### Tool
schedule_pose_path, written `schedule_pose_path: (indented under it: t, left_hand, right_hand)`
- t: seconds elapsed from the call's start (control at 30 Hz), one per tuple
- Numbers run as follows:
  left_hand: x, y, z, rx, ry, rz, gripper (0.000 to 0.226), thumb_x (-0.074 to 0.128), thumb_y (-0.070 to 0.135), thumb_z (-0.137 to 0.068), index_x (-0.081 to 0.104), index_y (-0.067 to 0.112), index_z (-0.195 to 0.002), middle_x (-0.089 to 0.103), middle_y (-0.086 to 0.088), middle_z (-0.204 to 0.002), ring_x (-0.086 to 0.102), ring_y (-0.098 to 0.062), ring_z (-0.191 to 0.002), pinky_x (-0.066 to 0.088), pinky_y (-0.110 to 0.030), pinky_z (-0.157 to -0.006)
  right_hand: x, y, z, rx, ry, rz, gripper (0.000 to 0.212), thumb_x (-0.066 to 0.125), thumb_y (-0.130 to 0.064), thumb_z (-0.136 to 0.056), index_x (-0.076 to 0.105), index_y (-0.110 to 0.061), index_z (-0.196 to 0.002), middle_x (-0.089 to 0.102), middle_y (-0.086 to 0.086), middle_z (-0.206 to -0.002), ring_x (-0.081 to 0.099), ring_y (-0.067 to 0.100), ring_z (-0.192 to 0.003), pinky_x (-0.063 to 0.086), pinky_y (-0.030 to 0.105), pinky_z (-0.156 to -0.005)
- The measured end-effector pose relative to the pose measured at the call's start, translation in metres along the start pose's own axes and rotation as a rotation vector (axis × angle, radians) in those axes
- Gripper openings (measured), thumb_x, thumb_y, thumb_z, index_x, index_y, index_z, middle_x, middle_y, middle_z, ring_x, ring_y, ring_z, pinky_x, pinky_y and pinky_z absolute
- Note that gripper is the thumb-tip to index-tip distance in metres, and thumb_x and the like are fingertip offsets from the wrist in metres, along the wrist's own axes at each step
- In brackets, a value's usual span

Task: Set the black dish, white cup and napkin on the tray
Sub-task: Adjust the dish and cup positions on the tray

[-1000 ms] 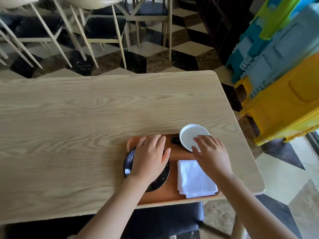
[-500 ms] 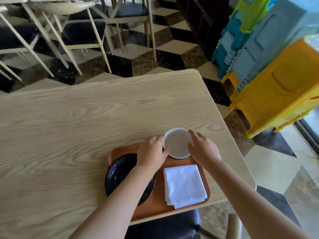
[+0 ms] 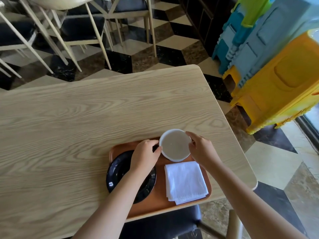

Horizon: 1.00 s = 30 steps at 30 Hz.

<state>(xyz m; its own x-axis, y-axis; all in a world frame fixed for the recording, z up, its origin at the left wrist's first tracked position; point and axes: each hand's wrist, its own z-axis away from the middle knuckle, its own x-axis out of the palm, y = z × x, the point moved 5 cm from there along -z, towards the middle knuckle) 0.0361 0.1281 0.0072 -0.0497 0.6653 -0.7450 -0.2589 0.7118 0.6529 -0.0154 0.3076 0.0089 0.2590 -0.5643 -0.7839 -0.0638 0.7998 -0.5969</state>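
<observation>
An orange-brown tray lies at the near edge of the wooden table. On its left part rests the black dish, partly hidden under my left forearm. A folded white napkin lies on the tray's right part. The white cup stands at the tray's far right corner, its inside pale beige. My left hand touches the cup's left rim with fingers curled. My right hand grips the cup's right rim. A small dark object between my left fingers and the cup is mostly hidden.
The light wooden table stretches far to the left and back. A dark chair seat sits below the near edge. Stacked blue and yellow plastic stools stand to the right; pale-framed chairs stand beyond the table.
My left hand left the black dish and came to the cup's left side. My right hand went from over the napkin's top edge to the cup's right rim.
</observation>
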Motion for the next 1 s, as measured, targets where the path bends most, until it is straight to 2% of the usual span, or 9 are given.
schedule_pose_path:
  t: [0.1,0.3,0.43,0.53,0.63,0.73,0.83,0.9,1.0]
  left_hand:
    - [-0.002,-0.004,0.005,-0.004,0.012,0.000,0.025,0.059,0.023,-0.087,0.067,0.013,-0.109,0.069,-0.005,-0.104,0.060,-0.021,-0.098,0.049,-0.035,-0.082]
    - [0.000,-0.006,0.007,0.005,0.030,0.004,0.027,0.057,0.023,-0.088,0.065,0.011,-0.111,0.067,-0.006,-0.102,0.059,-0.021,-0.097,0.048,-0.032,-0.081]
    - [-0.003,-0.004,0.017,0.040,0.145,-0.008,0.037,0.060,0.021,-0.088,0.057,0.007,-0.122,0.062,-0.009,-0.118,0.054,-0.023,-0.113,0.039,-0.028,-0.097]
    - [-0.007,0.009,0.048,0.242,0.306,-0.043,0.032,0.054,0.021,-0.088,0.059,0.005,-0.116,0.061,-0.011,-0.117,0.050,-0.019,-0.114,0.030,-0.019,-0.102]
    - [0.023,0.022,0.092,0.495,0.206,-0.044,0.027,0.046,0.020,-0.092,0.060,0.007,-0.112,0.062,-0.010,-0.115,0.053,-0.018,-0.113,0.040,-0.025,-0.102]
    - [0.070,0.026,0.119,0.579,0.011,-0.237,0.032,0.047,0.023,-0.087,0.063,0.014,-0.113,0.065,-0.008,-0.119,0.057,-0.021,-0.115,0.049,-0.033,-0.096]
    - [0.096,0.024,0.118,0.456,-0.139,-0.405,0.044,0.039,0.029,-0.084,0.063,0.015,-0.118,0.059,-0.010,-0.129,0.054,-0.023,-0.121,0.046,-0.033,-0.096]
    - [0.104,0.019,0.115,0.414,-0.172,-0.461,0.045,0.035,0.028,-0.085,0.066,0.012,-0.112,0.058,-0.012,-0.130,0.053,-0.024,-0.122,0.046,-0.036,-0.096]
    - [0.106,0.014,0.113,0.391,-0.195,-0.518,0.045,0.034,0.028,-0.086,0.068,0.010,-0.108,0.058,-0.013,-0.131,0.052,-0.024,-0.123,0.045,-0.038,-0.098]
  right_hand:
    - [0.004,-0.001,0.004,-0.008,-0.004,-0.031,0.051,0.044,-0.003,-0.084,0.052,-0.024,-0.129,0.067,0.007,-0.112,0.059,0.026,-0.102,0.036,0.022,-0.072]
    - [0.005,0.001,0.005,-0.012,-0.005,-0.072,0.047,0.043,-0.005,-0.086,0.052,-0.023,-0.129,0.067,0.006,-0.111,0.059,0.024,-0.100,0.035,0.021,-0.073]
    - [0.005,0.005,0.011,-0.015,-0.007,-0.079,0.043,0.048,-0.013,-0.088,0.048,-0.023,-0.130,0.065,0.006,-0.113,0.060,0.024,-0.098,0.047,0.030,-0.075]
    - [-0.001,0.014,0.033,-0.078,0.080,0.062,0.038,0.052,-0.020,-0.090,0.051,-0.017,-0.128,0.062,0.006,-0.117,0.060,0.027,-0.100,0.052,0.037,-0.076]
    - [0.000,0.025,0.069,-0.315,0.147,0.355,0.039,0.047,-0.027,-0.085,0.059,-0.010,-0.118,0.064,0.009,-0.118,0.059,0.027,-0.106,0.056,0.039,-0.077]
    - [0.019,0.045,0.092,-0.441,0.001,0.481,0.048,0.033,-0.041,-0.092,0.053,-0.013,-0.125,0.052,0.009,-0.137,0.042,0.021,-0.128,0.035,0.033,-0.105]
    - [0.031,0.061,0.097,-0.429,-0.104,0.598,0.060,0.006,-0.049,-0.095,0.039,-0.018,-0.135,0.033,0.000,-0.146,0.001,0.012,-0.144,0.005,0.028,-0.111]
    - [0.032,0.065,0.097,-0.398,-0.121,0.610,0.062,0.001,-0.049,-0.095,0.039,-0.019,-0.134,0.035,0.000,-0.145,-0.012,0.006,-0.143,0.002,0.026,-0.111]
    - [0.034,0.064,0.097,-0.381,-0.125,0.589,0.061,0.000,-0.046,-0.095,0.040,-0.018,-0.132,0.038,0.001,-0.143,-0.011,0.007,-0.143,0.003,0.025,-0.110]
